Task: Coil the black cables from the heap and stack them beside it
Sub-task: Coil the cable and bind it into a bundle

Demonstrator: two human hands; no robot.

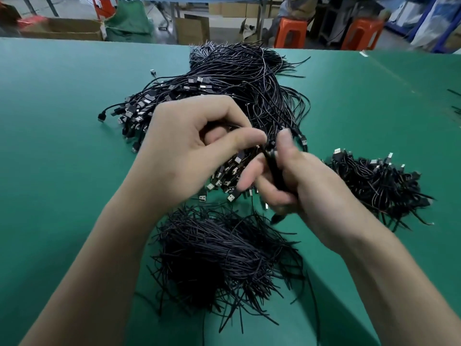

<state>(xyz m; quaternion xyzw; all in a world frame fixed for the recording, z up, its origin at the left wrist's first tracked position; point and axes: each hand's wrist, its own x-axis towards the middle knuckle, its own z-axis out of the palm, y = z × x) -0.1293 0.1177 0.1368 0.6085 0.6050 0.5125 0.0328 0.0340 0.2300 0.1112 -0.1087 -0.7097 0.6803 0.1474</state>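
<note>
A big heap of black cables [232,78] with USB plugs lies on the green table [62,146], stretching from the far middle toward me. Over its near end, my right hand [306,186] grips a folded black cable bundle [275,171] in its curled fingers. My left hand [197,151] is just left of it, with fingertips pinching the cable at the bundle's top. A stack of coiled cables [379,183] lies to the right of the heap. The right hand is blurred.
A mound of thin black tie strips [219,253] lies on the table between my forearms. More black cable ends show at the right edge [455,101]. Beyond the table's far edge stand cardboard boxes [192,28], a green sack [129,23] and two orange stools [291,32].
</note>
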